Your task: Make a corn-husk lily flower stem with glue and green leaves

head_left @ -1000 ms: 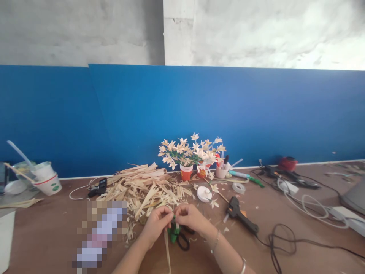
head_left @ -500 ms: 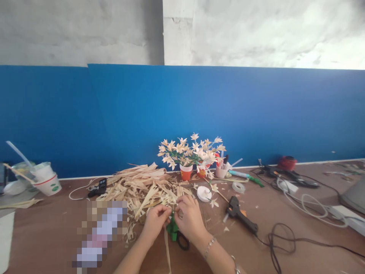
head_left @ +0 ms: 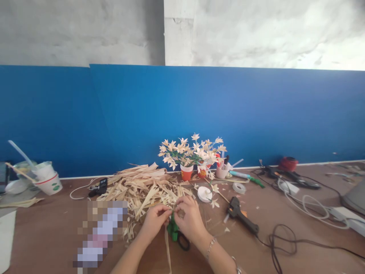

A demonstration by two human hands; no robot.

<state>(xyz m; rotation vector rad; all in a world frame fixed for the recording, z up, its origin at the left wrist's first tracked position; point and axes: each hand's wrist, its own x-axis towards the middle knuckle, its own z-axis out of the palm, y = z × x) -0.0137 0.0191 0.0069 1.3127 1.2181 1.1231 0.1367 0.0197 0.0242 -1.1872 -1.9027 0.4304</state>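
Hold the pale strip lightly in the left hand, pinched there between thumb and fingers and hanging below. Work close with the right hand, curled in with fingertips just beside those of the left; cannot tell of anything gripped there, being too small and hidden. Steady both wrists, make only small finger movements, and avoid snagging the strip on the green thing below and between the hands. Count one strip pinched, one green thing, and one black loop below the right hand; beyond the hands, one heap of loose strips, two red pots, pale flowers too overlapped to number, and one white dish; right of the right hand, one glue gun and one tape roll.
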